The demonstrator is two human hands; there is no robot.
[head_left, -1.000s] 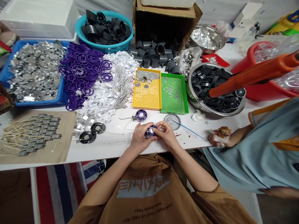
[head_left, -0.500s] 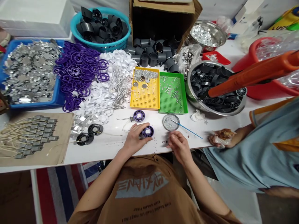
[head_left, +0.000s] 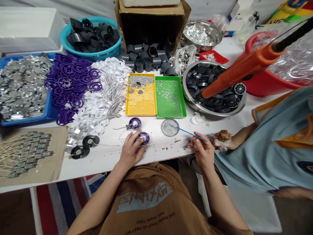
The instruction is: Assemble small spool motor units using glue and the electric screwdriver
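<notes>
My left hand (head_left: 132, 149) grips a round purple-and-black part (head_left: 144, 138) with a white square at its centre, the fingers lying over its left side. Just behind it stands a second purple round part (head_left: 135, 123) with a wire leading left. My right hand (head_left: 203, 150) pinches the handle end of a thin blue stick (head_left: 187, 131). The stick's other end rests in a shallow round dish of clear gel (head_left: 168, 131). Small brown crumbs (head_left: 177, 141) lie on the table between my hands.
Yellow (head_left: 140, 112) and green (head_left: 171, 112) trays of small metal pieces stand behind the dish. An orange tool (head_left: 244, 70) slants over a steel bowl (head_left: 212, 109) of black wheels. At right, a person's hand (head_left: 238, 138) holds bagged food. Black cups (head_left: 80, 151) lie left.
My right hand has moved right, from below the dish to the blue stick's end, and taken hold of it. My left hand stays at the purple part. The view has shifted.
</notes>
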